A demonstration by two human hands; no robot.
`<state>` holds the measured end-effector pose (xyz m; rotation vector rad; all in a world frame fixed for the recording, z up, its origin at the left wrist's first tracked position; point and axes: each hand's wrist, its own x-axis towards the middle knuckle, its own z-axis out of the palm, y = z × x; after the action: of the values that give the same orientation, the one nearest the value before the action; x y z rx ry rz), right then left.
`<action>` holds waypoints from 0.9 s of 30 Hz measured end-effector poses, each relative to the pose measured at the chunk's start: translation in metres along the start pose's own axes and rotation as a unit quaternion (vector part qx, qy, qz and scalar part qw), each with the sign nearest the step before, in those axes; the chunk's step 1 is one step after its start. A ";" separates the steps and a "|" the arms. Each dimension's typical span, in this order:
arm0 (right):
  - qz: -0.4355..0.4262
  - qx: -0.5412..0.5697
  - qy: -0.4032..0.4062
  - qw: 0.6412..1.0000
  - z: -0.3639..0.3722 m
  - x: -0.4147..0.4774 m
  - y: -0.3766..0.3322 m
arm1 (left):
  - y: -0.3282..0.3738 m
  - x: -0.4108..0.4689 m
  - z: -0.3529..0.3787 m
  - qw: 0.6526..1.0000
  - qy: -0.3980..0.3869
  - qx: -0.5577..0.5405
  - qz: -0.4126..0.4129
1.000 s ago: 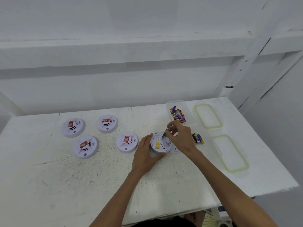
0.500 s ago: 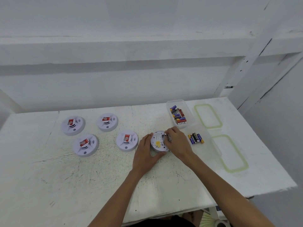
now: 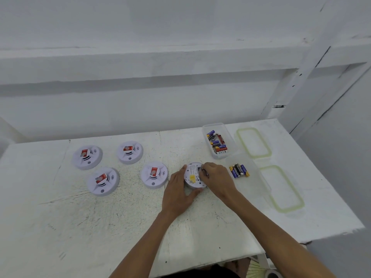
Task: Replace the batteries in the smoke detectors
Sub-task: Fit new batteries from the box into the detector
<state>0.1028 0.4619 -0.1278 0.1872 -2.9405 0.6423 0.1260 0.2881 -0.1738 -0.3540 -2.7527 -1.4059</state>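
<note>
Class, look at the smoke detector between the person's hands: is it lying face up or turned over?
Turned over. The smoke detector shows its flat labelled back with a yellow sticker, unlike the four face-up detectors with vents and red tags.

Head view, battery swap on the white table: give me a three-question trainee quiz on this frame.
1. How many smoke detectors lie face up, left of the hands?
2. True or false: the left hand steadies the flipped detector while the right hand has its fingers at the detector's back.
3. Which container holds fewer batteries: A, the far container, or B, the near container?

Key: 1, four. 2, true. 3, B.
</note>
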 end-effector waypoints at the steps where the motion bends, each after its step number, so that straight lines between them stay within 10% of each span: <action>1: -0.011 -0.011 -0.004 1.000 0.001 -0.001 0.000 | 0.000 0.000 0.000 1.000 0.000 -0.002 -0.001; 27: 0.098 0.118 0.128 0.980 -0.054 0.041 0.012 | -0.006 0.010 0.002 0.998 -0.014 -0.049 -0.043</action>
<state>0.0659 0.4917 -0.0783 -0.1558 -2.6501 0.9639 0.1150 0.2885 -0.1786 -0.2626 -2.7591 -1.5714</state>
